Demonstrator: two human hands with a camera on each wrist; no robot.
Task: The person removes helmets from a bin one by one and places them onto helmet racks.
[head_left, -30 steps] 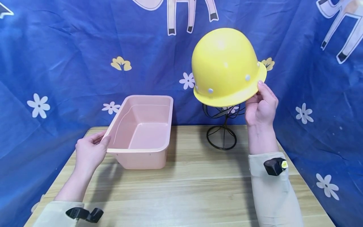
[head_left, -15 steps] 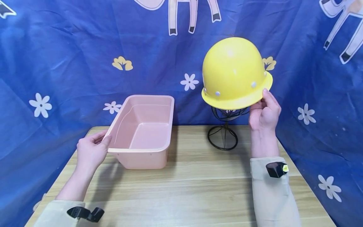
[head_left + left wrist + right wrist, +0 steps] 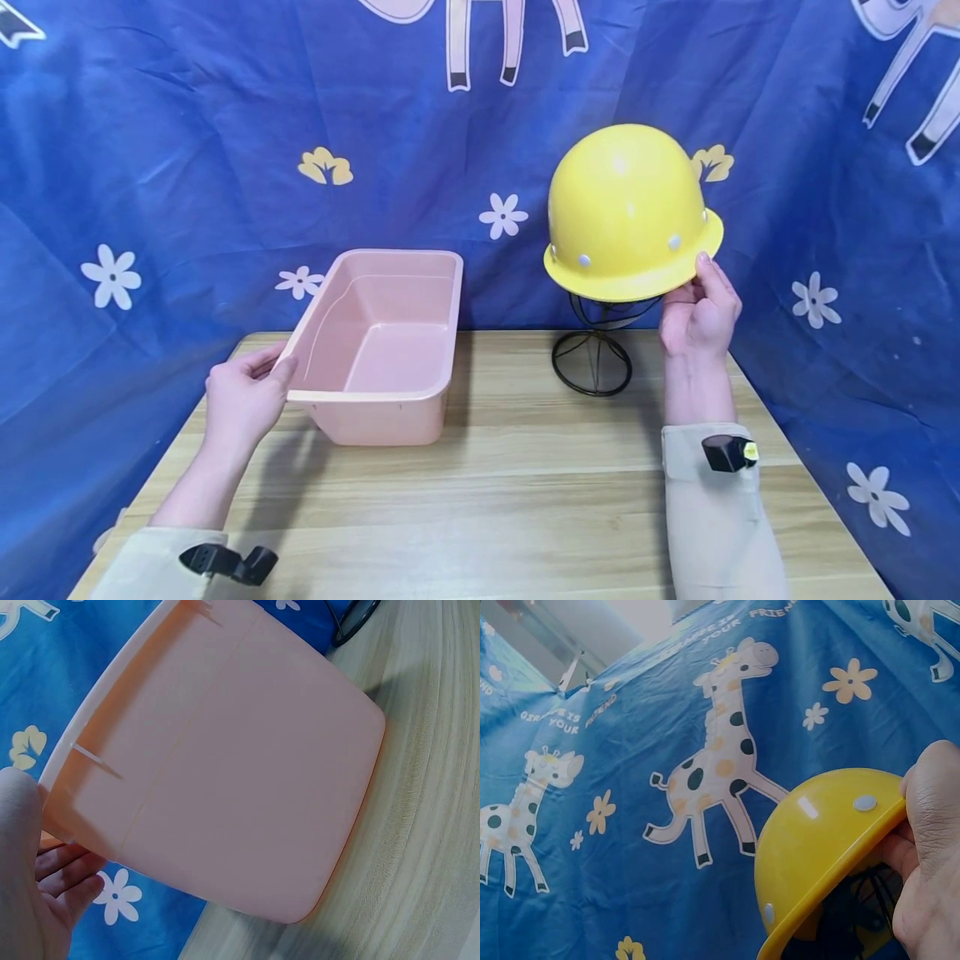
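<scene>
Helmet [image 3: 630, 212] points dome-up, basin [image 3: 386, 422] lying lengthwise front to back

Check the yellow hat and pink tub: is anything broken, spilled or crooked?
Nothing looks broken or spilled. Only the yellow helmet looks crooked: it tilts up on the side that the right hand grips, over the wire stand. The pink tub looks fine.
</scene>
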